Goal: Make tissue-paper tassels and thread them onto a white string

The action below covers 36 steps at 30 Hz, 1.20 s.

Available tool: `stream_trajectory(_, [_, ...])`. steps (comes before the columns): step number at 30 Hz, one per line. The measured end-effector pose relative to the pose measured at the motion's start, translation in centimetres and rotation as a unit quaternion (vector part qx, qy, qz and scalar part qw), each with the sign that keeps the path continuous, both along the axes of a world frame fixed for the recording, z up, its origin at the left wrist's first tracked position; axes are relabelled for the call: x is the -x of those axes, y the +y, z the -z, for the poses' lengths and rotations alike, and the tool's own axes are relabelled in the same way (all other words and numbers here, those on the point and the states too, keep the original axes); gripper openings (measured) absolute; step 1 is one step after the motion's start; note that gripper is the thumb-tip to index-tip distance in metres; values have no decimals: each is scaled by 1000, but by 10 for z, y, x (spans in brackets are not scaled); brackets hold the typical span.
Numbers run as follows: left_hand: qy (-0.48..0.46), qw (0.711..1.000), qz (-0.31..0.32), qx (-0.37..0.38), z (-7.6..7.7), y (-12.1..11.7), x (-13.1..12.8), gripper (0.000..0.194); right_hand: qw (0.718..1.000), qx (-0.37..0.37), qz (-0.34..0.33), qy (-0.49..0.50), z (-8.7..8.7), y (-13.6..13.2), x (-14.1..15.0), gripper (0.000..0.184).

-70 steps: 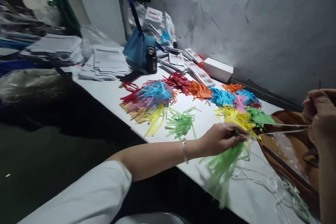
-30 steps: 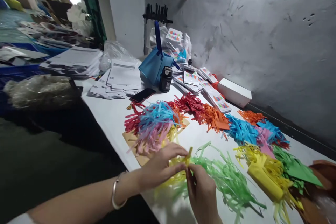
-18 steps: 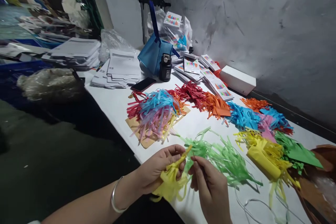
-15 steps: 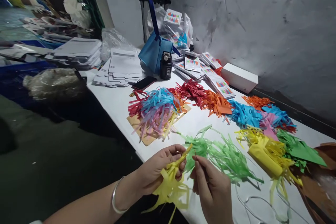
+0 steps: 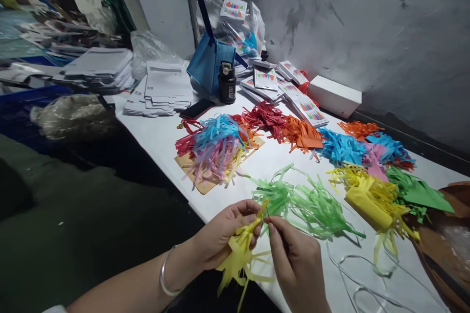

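A yellow paper tassel [image 5: 240, 249] hangs from my left hand [image 5: 229, 230], its twisted top pinched between thumb and fingers and its cut strips dangling below. My right hand [image 5: 295, 259] is closed in a pinch on a thin dark wire [image 5: 268, 213], whose tip is up against the tassel's twisted top. Whether the wire passes through or around the top, I cannot tell. Just beyond both hands, light green tassels [image 5: 312, 210] lie spread on the white table [image 5: 220, 205].
Fringed paper in yellow [image 5: 370, 200], blue [image 5: 340, 146] and red [image 5: 266, 120] lies along the table. A mixed tassel pile [image 5: 220, 146] rests on brown card. Behind stand a black bottle [image 5: 227, 83], a blue bag [image 5: 211, 66] and a white box [image 5: 335, 95]. White cord [image 5: 352, 274] loops at right.
My right hand has moved left, bringing the wire to the twisted top of the yellow tassel. The left hand keeps its hold. The whole view has shifted slightly.
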<state>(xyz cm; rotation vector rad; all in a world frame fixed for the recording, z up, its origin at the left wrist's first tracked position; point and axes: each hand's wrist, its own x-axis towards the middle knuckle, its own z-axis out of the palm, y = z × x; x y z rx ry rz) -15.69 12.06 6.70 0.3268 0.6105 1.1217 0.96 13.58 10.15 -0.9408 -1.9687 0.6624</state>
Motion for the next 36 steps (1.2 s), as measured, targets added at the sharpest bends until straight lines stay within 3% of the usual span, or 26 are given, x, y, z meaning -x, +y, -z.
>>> stream_trajectory(9, [196, 977, -62, -64, -4, -1, 5, 32, 989, -110, -3, -95, 2, -3, -2, 23])
stream_trajectory(14, [265, 956, -73, -102, -1, -3, 6, 31, 990, -102, -1, -96, 6, -6, 1, 24])
stream_trajectory(21, [229, 969, -46, -81, 3, -5, 8, 33, 992, -84, -9, -92, 9, -14, 5, 24])
stream_trajectory(24, [284, 950, -51, -116, 1, -7, 9, 29, 994, -63, 14, -89, 6, -15, 7, 24])
stream_trajectory(27, [403, 896, -51, -182, -2, -9, 10, 25, 997, 11, 21, -71, 3, -14, 6, 27])
stream_trajectory(29, [476, 847, -53, -229, -4, -11, 10, 22, 991, 127, 13, -29, 4, -13, 4, 28])
stream_trajectory(33, [550, 779, -51, -296, -7, -16, 11, 18, 916, 387, -14, 104, 12, -13, 3, 49])
stream_trajectory(36, [579, 738, -29, -344, -6, -18, 11, 19, 877, 455, -48, 144, 20, -12, 6, 48])
